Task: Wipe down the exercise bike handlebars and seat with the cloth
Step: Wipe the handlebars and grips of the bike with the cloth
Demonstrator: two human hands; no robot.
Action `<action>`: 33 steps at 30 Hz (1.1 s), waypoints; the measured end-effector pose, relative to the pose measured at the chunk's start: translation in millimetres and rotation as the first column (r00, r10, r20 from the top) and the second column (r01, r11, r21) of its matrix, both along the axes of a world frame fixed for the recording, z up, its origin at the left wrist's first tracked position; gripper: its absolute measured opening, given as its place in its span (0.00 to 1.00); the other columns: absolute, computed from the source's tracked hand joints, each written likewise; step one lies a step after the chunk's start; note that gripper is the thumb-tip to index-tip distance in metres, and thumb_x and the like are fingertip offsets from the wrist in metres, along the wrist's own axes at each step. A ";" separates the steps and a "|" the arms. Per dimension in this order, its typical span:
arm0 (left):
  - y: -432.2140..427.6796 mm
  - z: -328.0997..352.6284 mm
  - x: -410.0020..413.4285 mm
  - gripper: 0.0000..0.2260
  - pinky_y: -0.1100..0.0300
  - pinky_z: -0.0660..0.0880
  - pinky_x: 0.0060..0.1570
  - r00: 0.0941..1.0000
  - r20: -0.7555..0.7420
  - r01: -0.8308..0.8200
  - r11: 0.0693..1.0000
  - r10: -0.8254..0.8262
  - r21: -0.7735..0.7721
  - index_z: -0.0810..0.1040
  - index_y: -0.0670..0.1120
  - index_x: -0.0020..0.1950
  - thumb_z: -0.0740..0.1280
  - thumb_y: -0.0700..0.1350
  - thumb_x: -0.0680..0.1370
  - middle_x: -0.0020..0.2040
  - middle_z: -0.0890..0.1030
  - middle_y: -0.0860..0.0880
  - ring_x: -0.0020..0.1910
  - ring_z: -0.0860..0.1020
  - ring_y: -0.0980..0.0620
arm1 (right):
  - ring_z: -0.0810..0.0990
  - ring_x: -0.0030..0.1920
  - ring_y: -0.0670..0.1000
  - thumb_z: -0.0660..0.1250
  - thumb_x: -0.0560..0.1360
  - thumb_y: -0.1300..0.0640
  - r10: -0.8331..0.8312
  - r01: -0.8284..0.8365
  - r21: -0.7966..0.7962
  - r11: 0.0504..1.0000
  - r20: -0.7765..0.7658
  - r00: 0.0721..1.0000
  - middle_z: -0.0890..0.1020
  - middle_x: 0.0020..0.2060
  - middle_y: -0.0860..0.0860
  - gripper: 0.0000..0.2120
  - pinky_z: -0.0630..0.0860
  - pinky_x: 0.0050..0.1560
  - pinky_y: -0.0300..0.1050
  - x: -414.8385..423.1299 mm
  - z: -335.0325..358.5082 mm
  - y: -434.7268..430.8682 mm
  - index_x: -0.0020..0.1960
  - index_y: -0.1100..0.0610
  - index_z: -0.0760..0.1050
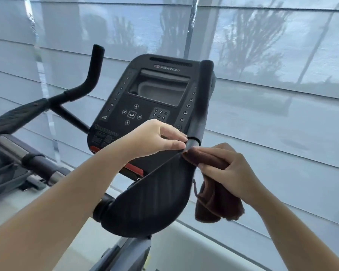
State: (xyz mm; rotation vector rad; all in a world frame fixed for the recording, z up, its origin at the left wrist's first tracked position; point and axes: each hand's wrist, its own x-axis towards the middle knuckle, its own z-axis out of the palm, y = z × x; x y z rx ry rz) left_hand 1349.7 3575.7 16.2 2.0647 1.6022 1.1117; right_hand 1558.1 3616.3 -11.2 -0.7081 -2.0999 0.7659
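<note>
Wiping right handlebar [201, 106] base: right hand [229, 169] grips cloth [219, 202]; left hand [155, 137] touches the bar, straight-fingered. Next, probably: slide cloth upward.

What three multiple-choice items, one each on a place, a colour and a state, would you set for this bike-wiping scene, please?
1. Where do the fingertips of the left hand touch?
A. the floor
B. the lower end of the right handlebar
C. a water bottle

2. What colour is the cloth?
A. white
B. blue
C. brown

3. How is the right hand?
A. gripping the cloth
B. flat and empty
C. a fist on nothing

Answers:
1 B: the fingertips meet the bar by its ring.
2 C: the hanging folds are dark brown.
3 A: its fingers curl round the bunched cloth.
</note>
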 end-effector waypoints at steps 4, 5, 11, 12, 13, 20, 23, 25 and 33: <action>-50.1 -20.7 2.9 0.12 0.70 0.70 0.54 0.998 0.060 -0.032 0.999 0.032 -0.008 0.82 0.55 0.48 0.70 0.55 0.67 0.51 0.81 0.61 0.52 0.76 0.66 | 0.75 0.48 0.35 0.71 0.68 0.62 -0.011 0.015 0.074 0.997 -0.055 0.998 0.75 0.45 0.47 0.23 0.65 0.50 0.21 -2.4 -7.2 -5.1 0.46 0.33 0.78; -60.5 -25.9 3.7 0.13 0.72 0.70 0.54 0.997 0.065 -0.045 0.999 0.045 -0.008 0.82 0.56 0.48 0.69 0.55 0.66 0.50 0.81 0.62 0.53 0.76 0.66 | 0.74 0.48 0.34 0.71 0.68 0.62 -0.023 0.029 0.092 0.995 -0.072 0.997 0.74 0.45 0.46 0.23 0.64 0.50 0.20 -3.8 -9.4 -7.1 0.47 0.33 0.77; -99.7 -52.0 -0.9 0.12 0.77 0.67 0.51 0.975 0.085 -0.207 0.978 0.203 0.033 0.80 0.56 0.50 0.73 0.46 0.68 0.51 0.80 0.62 0.52 0.76 0.66 | 0.72 0.47 0.29 0.72 0.67 0.61 -0.101 0.115 0.176 0.978 -0.084 0.991 0.71 0.46 0.42 0.22 0.62 0.49 0.17 -9.2 -17.1 -21.2 0.51 0.34 0.76; -102.6 -56.8 -1.4 0.14 0.76 0.67 0.52 0.974 0.097 -0.209 0.977 0.205 0.036 0.79 0.56 0.52 0.73 0.45 0.68 0.51 0.80 0.61 0.52 0.76 0.65 | 0.72 0.47 0.28 0.72 0.67 0.60 -0.109 0.121 0.189 0.975 -0.070 0.992 0.70 0.46 0.41 0.22 0.61 0.49 0.16 -9.2 -17.3 -24.1 0.51 0.34 0.76; -104.4 -61.2 -1.6 0.15 0.75 0.67 0.53 0.973 0.108 -0.208 0.977 0.203 0.038 0.78 0.57 0.53 0.73 0.45 0.69 0.51 0.80 0.62 0.53 0.75 0.65 | 0.72 0.48 0.28 0.72 0.67 0.59 -0.115 0.124 0.203 0.971 -0.055 0.992 0.70 0.46 0.41 0.22 0.61 0.48 0.16 -9.3 -17.5 -27.7 0.51 0.33 0.76; -113.1 -78.4 -7.6 0.16 0.73 0.68 0.53 0.984 0.022 -0.177 0.969 0.176 0.170 0.76 0.52 0.59 0.70 0.45 0.72 0.55 0.78 0.60 0.55 0.73 0.66 | 0.75 0.49 0.38 0.71 0.65 0.53 -0.192 0.174 0.257 0.951 0.049 0.980 0.70 0.47 0.45 0.21 0.63 0.48 0.17 -18.7 -13.5 -62.6 0.46 0.27 0.71; -121.4 -82.1 -15.9 0.16 0.73 0.68 0.54 0.989 -0.026 -0.140 0.967 0.149 0.213 0.76 0.49 0.60 0.70 0.44 0.73 0.54 0.79 0.57 0.54 0.73 0.64 | 0.75 0.46 0.41 0.71 0.65 0.53 -0.219 0.188 0.256 0.948 0.101 0.970 0.70 0.47 0.45 0.20 0.65 0.48 0.19 -26.6 -12.5 -82.9 0.48 0.29 0.73; -128.0 -83.4 -23.6 0.15 0.71 0.68 0.54 0.988 -0.071 -0.118 0.961 0.140 0.248 0.77 0.47 0.59 0.70 0.44 0.72 0.53 0.80 0.55 0.53 0.75 0.61 | 0.74 0.48 0.39 0.71 0.65 0.54 -0.211 0.173 0.250 0.953 0.135 0.968 0.70 0.45 0.43 0.19 0.65 0.48 0.20 -35.1 -11.4 -96.5 0.50 0.34 0.77; -153.9 -96.5 -88.8 0.13 0.54 0.69 0.59 0.964 -0.203 -0.097 0.940 0.171 0.328 0.79 0.44 0.55 0.70 0.45 0.71 0.55 0.80 0.49 0.56 0.75 0.52 | 0.74 0.48 0.39 0.71 0.67 0.54 -0.150 0.139 0.132 0.981 0.077 0.986 0.73 0.45 0.44 0.18 0.65 0.51 0.22 -108.8 -12.7 -147.5 0.53 0.38 0.78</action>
